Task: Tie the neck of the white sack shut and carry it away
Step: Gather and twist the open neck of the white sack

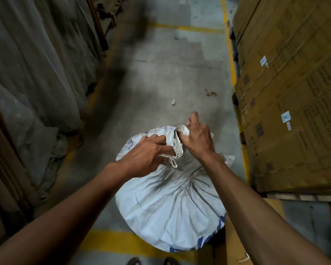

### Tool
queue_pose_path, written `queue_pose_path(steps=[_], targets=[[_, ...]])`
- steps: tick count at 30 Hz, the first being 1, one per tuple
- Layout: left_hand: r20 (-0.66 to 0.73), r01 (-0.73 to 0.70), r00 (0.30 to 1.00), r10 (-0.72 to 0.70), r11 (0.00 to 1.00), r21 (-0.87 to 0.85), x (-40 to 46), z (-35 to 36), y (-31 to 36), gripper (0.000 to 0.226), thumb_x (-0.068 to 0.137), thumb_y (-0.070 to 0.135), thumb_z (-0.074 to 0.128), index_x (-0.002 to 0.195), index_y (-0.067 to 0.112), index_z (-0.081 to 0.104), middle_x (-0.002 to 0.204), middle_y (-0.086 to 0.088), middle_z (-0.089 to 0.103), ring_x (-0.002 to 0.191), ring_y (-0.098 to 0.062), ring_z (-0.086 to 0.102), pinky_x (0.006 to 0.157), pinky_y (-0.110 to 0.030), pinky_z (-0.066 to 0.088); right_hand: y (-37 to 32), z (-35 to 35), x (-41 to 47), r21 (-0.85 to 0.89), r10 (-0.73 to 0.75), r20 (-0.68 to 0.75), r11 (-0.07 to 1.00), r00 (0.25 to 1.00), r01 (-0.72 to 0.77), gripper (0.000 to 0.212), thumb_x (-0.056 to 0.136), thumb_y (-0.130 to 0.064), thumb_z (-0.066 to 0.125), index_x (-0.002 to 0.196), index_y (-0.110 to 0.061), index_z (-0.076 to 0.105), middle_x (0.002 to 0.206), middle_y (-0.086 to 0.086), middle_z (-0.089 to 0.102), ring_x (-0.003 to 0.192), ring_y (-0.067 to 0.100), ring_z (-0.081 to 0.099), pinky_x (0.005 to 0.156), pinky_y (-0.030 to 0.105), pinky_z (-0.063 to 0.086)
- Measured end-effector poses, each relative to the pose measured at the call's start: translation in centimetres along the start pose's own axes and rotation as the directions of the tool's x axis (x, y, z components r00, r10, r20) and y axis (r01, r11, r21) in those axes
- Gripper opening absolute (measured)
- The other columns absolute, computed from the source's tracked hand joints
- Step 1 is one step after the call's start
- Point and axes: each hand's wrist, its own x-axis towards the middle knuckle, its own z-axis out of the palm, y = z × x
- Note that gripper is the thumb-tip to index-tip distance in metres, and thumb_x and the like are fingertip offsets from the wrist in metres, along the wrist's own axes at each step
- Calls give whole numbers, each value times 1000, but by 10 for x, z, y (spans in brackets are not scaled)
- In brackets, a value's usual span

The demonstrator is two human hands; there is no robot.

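Observation:
A full white sack (170, 207) with blue print stands upright on the concrete floor in front of me. Its top is gathered into a bunched neck (177, 144) with folds running down from it. My left hand (147, 152) grips the neck from the left, and a flat white strip (171, 161) hangs from under its fingers. My right hand (198, 138) is closed on the twisted end of the neck from the right. Both hands touch the cloth and sit close together above the sack.
Stacked brown cardboard boxes (287, 92) on pallets wall the right side. Plastic-wrapped goods (33, 73) line the left. A narrow concrete aisle (170, 64) with yellow lines runs ahead, with small scraps (210, 92) on it. My feet (153, 262) show at the bottom edge.

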Motion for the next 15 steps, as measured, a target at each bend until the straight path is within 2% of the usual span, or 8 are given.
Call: queue_pose_path(steps=[2,5,7,9,10,12,14,15], targets=[[-13,5,1000,-5,1000,-22,4,8,3,26,96,35,69,122,39,71,101,7,54,99,-23,55,84,-52,47,-4,5,2,39,54,14,998,998,-55,40,87,-32,78,107,-15,49,78,8,66,66,33,64,59,38,50],[-52,-5,999,3,999,-51,11,15,4,25,94,33,75,118,39,74,107,12,56,100,-21,57,83,-53,50,-1,13,4,53,75,72,995,995,-79,25,84,-30,83,98,-17,67,81,10,75,72,28,71,66,37,56],[-101,10,995,-18,997,-78,15,17,5,27,92,28,81,118,35,78,112,13,62,102,-22,62,86,-45,53,0,14,4,137,73,151,986,986,-94,18,83,-24,88,92,-14,76,81,5,78,68,15,70,67,30,56],[-172,53,983,-71,993,-103,18,16,6,30,90,24,84,119,30,80,115,7,69,103,-20,66,86,-32,52,3,10,4,303,84,260,939,962,-164,15,82,-19,90,90,-13,78,79,1,78,63,5,66,65,24,54],[-210,86,971,-112,988,-131,18,17,7,30,90,23,85,119,29,79,113,7,71,101,-18,67,83,-28,50,7,8,4,372,78,328,906,941,-205,14,83,-18,90,91,-14,78,81,1,80,66,4,68,68,24,56],[-247,187,934,-257,943,-274,18,18,9,35,86,21,89,114,27,69,103,10,74,90,-15,70,74,-28,51,15,3,4,440,18,459,864,888,-245,15,84,-12,87,96,-19,80,90,0,82,82,9,76,81,32,61],[-213,291,891,-401,865,-410,21,21,9,55,80,20,94,115,28,52,94,14,71,79,-5,67,69,-31,53,19,-2,3,457,-48,546,854,837,-249,28,85,-1,79,108,-18,80,102,0,83,100,18,78,93,38,61],[-215,314,877,-430,851,-420,24,22,8,65,77,22,97,121,30,49,99,15,67,81,-4,66,71,-31,53,21,-5,2,471,-75,570,846,818,-251,33,86,4,75,113,-15,79,108,2,82,106,21,77,97,37,59]])
